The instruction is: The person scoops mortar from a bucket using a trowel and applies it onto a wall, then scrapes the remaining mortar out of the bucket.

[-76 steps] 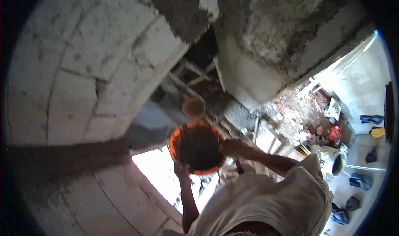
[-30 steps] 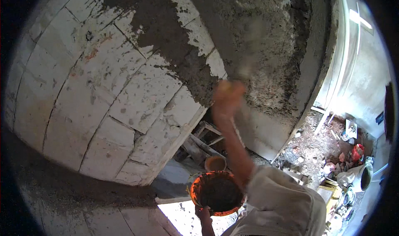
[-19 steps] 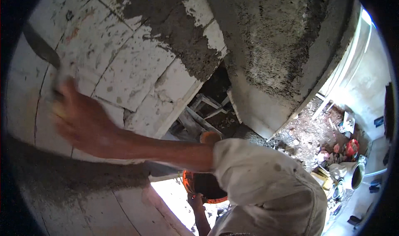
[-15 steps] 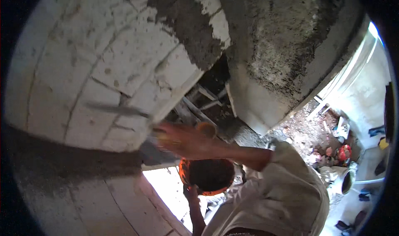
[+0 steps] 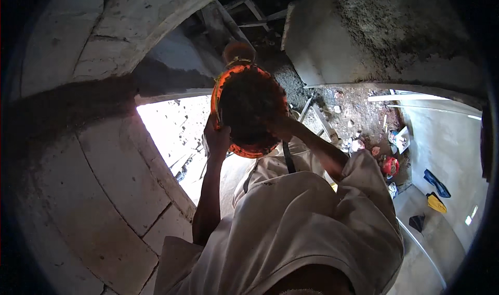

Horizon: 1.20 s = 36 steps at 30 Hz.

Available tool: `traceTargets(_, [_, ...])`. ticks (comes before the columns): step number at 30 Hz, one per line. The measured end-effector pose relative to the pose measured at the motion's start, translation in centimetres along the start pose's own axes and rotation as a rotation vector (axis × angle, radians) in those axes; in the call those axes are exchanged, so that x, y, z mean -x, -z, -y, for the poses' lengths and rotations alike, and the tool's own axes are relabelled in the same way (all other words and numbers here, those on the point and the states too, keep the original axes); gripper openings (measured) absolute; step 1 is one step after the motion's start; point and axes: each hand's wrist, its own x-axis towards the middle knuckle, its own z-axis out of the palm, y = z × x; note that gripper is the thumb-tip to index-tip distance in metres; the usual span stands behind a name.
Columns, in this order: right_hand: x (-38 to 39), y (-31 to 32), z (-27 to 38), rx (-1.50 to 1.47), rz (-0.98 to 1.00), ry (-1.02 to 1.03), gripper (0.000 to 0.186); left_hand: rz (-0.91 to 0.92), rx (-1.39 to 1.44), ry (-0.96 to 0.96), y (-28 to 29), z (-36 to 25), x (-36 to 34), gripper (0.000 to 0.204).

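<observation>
An orange bucket with a dark interior is held up in front of me, its mouth facing up toward my view. My left hand is closed on its left rim, the thumb toward the inside. On the right side, my right hand reaches over the rim into the bucket. Its fingers are lost in the shadow there, so whatever they hold is hidden. Dark stuff coats the inside of the bucket, too dim to make out clearly.
A block wall with a bright opening stands to my left. A rounded brown thing lies behind the bucket. A partly plastered wall rises at the far right. Rubble and a red container lie on the ground.
My right hand has left the block wall, where it held a blurred, long-bladed trowel, and moved into the bucket. The bucket appears higher in view, and the view has shifted.
</observation>
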Motion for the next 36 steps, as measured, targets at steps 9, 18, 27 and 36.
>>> traceTargets(9, [4.4,-10.7,2.0,0.681,-0.782,0.043,0.034,-0.017,0.37,-0.054,-0.2,1.2,-2.6,0.019])
traceTargets(18, [8.4,-20.2,3.1,0.148,-0.481,0.529,0.045,0.046,0.427,-0.056,-1.9,4.0,-4.6,0.039])
traceTargets(27, [13.9,-37.5,18.2,0.854,-1.114,2.117,0.034,-0.055,0.308,-0.029,0.7,4.1,-5.2,0.031])
traceTargets(36, [2.7,-38.1,36.8,0.557,-1.705,2.241,0.04,-0.257,0.356,-0.318,2.6,8.7,-4.5,0.032])
